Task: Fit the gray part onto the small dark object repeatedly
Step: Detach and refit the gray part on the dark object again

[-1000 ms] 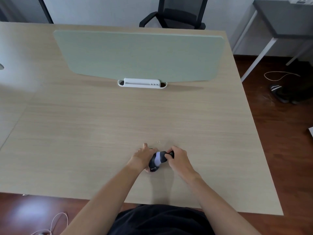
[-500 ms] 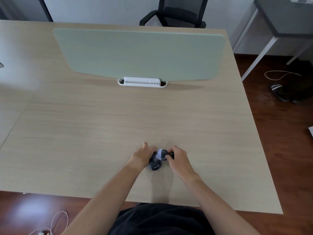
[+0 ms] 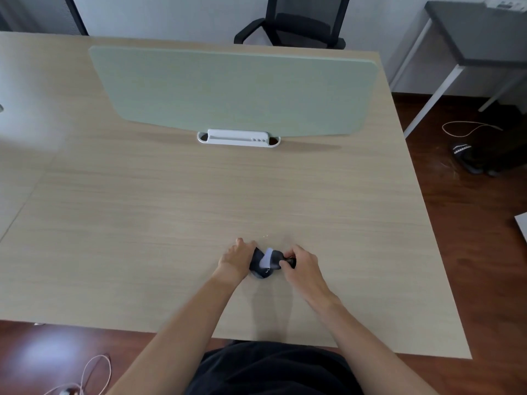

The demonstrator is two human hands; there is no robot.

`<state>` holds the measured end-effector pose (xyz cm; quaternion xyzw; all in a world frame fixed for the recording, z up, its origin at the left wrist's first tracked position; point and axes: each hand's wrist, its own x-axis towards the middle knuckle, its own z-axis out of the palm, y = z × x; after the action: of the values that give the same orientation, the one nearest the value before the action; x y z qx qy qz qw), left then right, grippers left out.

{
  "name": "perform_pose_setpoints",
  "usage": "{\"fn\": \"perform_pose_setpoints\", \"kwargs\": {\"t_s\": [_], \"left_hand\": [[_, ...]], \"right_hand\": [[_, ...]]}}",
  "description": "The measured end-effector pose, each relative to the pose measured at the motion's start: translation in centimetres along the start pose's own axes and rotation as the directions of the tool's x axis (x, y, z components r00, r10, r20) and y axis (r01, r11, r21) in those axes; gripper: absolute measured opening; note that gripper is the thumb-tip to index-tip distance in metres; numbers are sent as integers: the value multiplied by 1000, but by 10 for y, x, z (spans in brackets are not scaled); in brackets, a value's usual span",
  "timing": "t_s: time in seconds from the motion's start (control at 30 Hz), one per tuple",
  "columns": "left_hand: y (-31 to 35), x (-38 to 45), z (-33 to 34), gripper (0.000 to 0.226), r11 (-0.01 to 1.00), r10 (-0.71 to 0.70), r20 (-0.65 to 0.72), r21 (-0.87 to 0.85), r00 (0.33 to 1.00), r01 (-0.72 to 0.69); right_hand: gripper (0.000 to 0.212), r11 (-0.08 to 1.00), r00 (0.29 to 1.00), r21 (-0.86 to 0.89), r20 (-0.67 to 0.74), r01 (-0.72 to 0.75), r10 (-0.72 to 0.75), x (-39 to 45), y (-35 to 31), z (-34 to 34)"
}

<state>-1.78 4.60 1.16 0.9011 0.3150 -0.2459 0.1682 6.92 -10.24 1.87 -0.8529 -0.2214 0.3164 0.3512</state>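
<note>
Near the table's (image 3: 171,212) front edge, the left hand (image 3: 235,260) clasps the small dark object (image 3: 261,273) while the right hand (image 3: 303,266) pinches what seems the gray part (image 3: 266,259) onto it.

desk (image 3: 199,212) – light wood | divider (image 3: 233,89) – pale green | chair (image 3: 296,24) black | floor (image 3: 470,223) dark, perhaps wood

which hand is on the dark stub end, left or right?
The right hand: its fingertips pinch the small dark stub beside the gray part. The left hand wraps the dark object's other side.
</note>
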Motion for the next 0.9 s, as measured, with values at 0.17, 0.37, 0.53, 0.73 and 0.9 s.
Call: {"fn": "perform_pose_setpoints", "kwargs": {"t_s": [0.17, 0.37, 0.53, 0.73, 0.9], "left_hand": [[0, 2, 0, 46, 999, -17, 19, -42, 1000, 18], [-3, 4, -5, 54, 989, -26, 79, -143, 997, 37], [-6, 2, 0, 57, 986, -46, 72, -158, 996, 57], [-5, 0, 2, 59, 989, -62, 62, -131, 996, 70], [-4, 2, -2, 57, 989, -60, 72, -130, 996, 69]], "right_hand": [[11, 995, 999, -97, -18, -28, 27, 1, 9, -13], [5, 999, 998, -9, 44, 51, -51, -2, -5, -1], [21, 997, 996, -49, 67, 58, -55, -2, 13, -3], [21, 998, 995, -56, -92, 36, -41, -7, 21, -8], [20, 983, 983, -92, 105, 160, -150, -9, 6, 14]]}}
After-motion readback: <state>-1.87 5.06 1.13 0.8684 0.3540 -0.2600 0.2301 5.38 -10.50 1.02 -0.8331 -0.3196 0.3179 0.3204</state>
